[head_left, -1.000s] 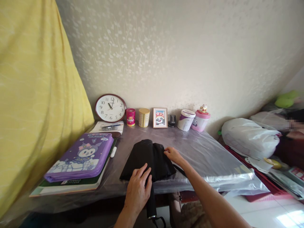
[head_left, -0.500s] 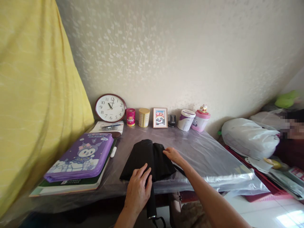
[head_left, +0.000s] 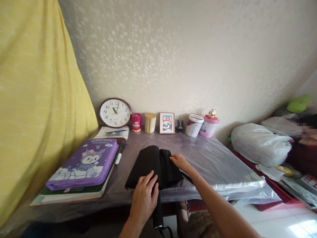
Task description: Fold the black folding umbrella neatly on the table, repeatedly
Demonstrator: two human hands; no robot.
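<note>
A black folding umbrella [head_left: 148, 165] lies collapsed but unwrapped near the front edge of the table, its cloth spread in loose folds. Its dark handle [head_left: 158, 213], with a wrist loop, juts over the edge toward me. My left hand [head_left: 145, 195] rests on the lower cloth beside the handle, fingers stretched and a little apart. At the upper right of the cloth, my right hand [head_left: 180, 162] pinches the fabric's edge between thumb and fingers. A dark strap shows under my right wrist.
Left of the umbrella, a purple cartoon binder [head_left: 86, 162] lies on books, beside a white marker [head_left: 118, 158]. Along the wall stand a clock [head_left: 115, 113], tins, a picture frame [head_left: 166, 123] and lidded tubs. White plastic bags [head_left: 260, 143] and part of a person are at right.
</note>
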